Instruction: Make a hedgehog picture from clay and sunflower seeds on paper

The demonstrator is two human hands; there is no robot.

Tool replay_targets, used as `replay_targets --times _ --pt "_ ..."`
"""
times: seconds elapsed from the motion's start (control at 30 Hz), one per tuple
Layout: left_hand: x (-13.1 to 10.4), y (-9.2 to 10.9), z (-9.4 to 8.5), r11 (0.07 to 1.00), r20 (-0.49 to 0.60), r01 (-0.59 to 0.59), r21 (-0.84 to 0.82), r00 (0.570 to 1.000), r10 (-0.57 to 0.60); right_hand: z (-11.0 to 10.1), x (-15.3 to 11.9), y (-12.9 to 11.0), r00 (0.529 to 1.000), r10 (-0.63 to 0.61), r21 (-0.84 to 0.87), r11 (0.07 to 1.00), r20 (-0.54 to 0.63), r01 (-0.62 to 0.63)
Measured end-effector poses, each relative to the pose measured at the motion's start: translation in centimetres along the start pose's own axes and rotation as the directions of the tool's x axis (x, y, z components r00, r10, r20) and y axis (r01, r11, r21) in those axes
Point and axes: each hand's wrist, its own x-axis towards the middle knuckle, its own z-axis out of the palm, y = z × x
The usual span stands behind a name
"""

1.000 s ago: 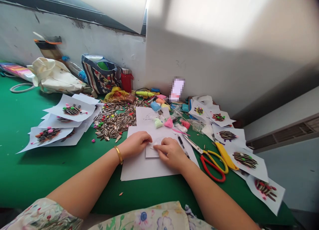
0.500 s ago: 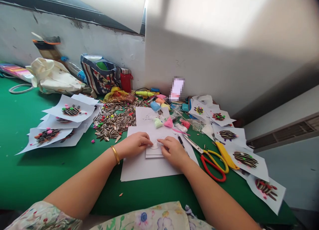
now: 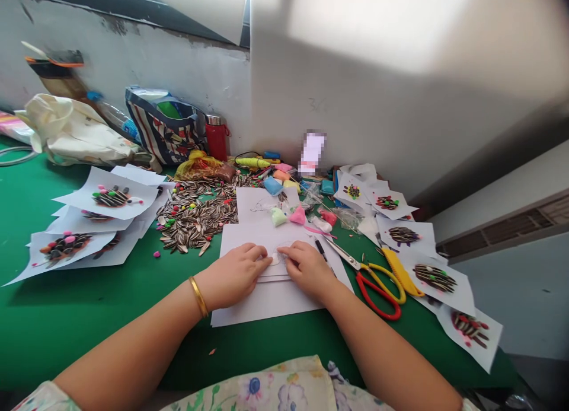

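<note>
A small flat piece of white modelling clay (image 3: 275, 260) lies on a small stack of white paper (image 3: 272, 278), between the fingertips of both hands. My left hand (image 3: 236, 274), a gold bangle at its wrist, has its fingers bent and closed at the clay's left edge. From the other side my right hand (image 3: 307, 270) stretches its index finger onto the clay, thumb apart and the other fingers curled. Larger white sheets (image 3: 240, 316) lie under the stack. Just right of my right hand are a black pen (image 3: 320, 249) and scissors (image 3: 377, 289) with red and yellow handles.
Striped sunflower seeds (image 3: 195, 215) are heaped at back left. Lumps of coloured clay (image 3: 280, 216) lie beyond my hands. Papers with seed figures lie at left (image 3: 113, 197) and right (image 3: 440, 277). A yellow cutter-like tool (image 3: 400, 271), a bag (image 3: 164, 129) and a red flask (image 3: 216, 139) stand around.
The view has shifted slightly, so surrounding things sit further left. My left hand has flattened and come a little nearer the camera; the right index finger stays at the white clay.
</note>
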Motion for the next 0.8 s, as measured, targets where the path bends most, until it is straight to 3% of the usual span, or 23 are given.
replay_targets --times 0.17,0.37,0.6,0.8 --pt "0.3 -0.5 -0.2 0.995 -0.004 0.036 -0.092 0.999 -0.037 -0.1 -0.1 0.1 1.000 -0.021 0.000 1.000 0.007 0.021" --pt "0.6 -2.1 -0.3 0.965 -0.010 0.084 -0.250 0.996 -0.090 0.3 -0.5 -0.5 0.986 -0.143 -0.036 0.989 0.085 0.147" --pt "0.9 -2.7 0.1 0.963 -0.036 0.072 -0.261 0.996 -0.084 0.5 -0.4 -1.9 0.973 -0.142 -0.176 0.969 0.181 0.174" --pt "1.1 -2.6 -0.1 0.959 -0.034 0.086 -0.271 0.995 -0.099 0.5 -0.5 -1.6 0.978 -0.145 -0.153 0.974 0.150 0.168"
